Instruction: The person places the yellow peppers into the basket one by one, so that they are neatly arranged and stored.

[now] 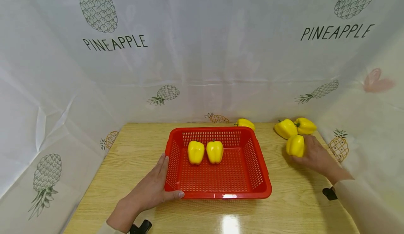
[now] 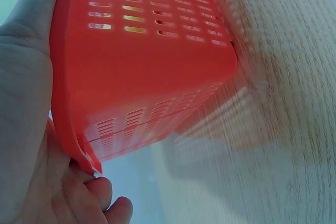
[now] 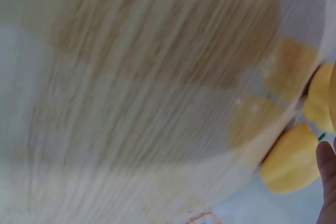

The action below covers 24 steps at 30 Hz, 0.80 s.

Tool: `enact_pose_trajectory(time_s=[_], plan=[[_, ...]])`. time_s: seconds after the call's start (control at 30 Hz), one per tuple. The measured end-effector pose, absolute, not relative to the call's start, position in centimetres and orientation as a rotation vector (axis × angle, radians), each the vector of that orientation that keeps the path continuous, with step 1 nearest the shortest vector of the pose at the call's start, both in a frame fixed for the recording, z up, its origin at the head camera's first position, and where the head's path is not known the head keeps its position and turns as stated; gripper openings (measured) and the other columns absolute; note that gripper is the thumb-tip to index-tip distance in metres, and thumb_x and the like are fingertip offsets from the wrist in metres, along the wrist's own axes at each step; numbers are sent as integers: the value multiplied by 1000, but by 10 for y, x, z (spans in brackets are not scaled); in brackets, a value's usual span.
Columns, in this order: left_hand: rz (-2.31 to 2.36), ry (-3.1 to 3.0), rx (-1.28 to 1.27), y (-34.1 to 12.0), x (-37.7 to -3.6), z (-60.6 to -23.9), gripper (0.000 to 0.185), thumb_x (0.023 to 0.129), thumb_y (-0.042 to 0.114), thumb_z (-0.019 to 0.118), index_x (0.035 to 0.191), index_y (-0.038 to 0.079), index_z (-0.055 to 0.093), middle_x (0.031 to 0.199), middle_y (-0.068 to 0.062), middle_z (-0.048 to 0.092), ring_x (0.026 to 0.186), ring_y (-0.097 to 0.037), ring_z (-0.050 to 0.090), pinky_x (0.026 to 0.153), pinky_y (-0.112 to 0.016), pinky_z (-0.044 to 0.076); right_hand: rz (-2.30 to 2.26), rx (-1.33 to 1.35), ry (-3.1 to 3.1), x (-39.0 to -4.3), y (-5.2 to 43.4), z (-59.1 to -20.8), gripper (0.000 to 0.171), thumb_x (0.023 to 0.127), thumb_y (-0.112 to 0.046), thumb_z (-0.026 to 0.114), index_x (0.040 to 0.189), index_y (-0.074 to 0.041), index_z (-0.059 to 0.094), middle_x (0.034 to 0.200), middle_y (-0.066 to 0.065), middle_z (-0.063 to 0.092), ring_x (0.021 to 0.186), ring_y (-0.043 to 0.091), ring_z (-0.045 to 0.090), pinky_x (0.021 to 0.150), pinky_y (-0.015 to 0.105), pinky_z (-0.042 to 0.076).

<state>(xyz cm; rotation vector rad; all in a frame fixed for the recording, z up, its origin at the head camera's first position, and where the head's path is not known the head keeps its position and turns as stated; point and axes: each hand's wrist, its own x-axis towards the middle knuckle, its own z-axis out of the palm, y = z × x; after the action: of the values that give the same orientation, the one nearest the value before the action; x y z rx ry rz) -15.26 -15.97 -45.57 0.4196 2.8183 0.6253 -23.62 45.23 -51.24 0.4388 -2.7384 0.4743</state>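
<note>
My right hand (image 1: 313, 157) has its fingers clamped on a yellow pepper (image 1: 295, 146) at the counter's (image 1: 284, 199) right, near two more peppers (image 1: 285, 128). The red basket (image 1: 209, 181), holding a pair of peppers (image 1: 196, 152), partly hides a far pepper (image 1: 246, 123). My left hand (image 1: 153, 188), thumb and fingers apart, touches its near-left corner.

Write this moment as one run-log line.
left hand: touches red basket | right hand: holds yellow pepper | in basket: two peppers | on table: three peppers

fingers (image 3: 327, 177) at right edge | green-stemmed yellow pepper (image 3: 290, 162) | second pepper (image 3: 318, 100) beside | wood-grain table (image 3: 131, 103)
</note>
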Motion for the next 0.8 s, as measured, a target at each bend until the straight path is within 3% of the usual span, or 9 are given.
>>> enact_pose_trajectory(time_s=[0.2, 0.5, 0.8], plan=[[622, 2821, 411, -160, -152, -456, 138, 78, 80, 74, 169, 1, 7, 178, -18, 2, 159, -46, 26, 120, -61, 39, 465, 522, -2655, -237, 436, -504, 92, 69, -20, 95, 136, 7, 38, 114, 24, 51, 95, 33, 52, 78, 46, 47], [622, 2827, 423, -160, -152, -455, 138, 79, 81, 73, 169, 1, 7, 177, -20, 3, 159, -46, 25, 120, -63, 38, 403, 611, -2596, -241, 409, -479, 86, 66, -22, 95, 127, 6, 42, 105, 18, 50, 85, 24, 49, 66, 39, 50], [566, 2852, 471, -159, -151, -450, 137, 79, 82, 72, 167, -4, 12, 176, -25, 7, 159, -47, 24, 121, -62, 37, 419, 707, -2544, -247, 383, -457, 87, 65, -24, 97, 128, 5, 45, 109, 17, 53, 89, 22, 48, 67, 38, 51]])
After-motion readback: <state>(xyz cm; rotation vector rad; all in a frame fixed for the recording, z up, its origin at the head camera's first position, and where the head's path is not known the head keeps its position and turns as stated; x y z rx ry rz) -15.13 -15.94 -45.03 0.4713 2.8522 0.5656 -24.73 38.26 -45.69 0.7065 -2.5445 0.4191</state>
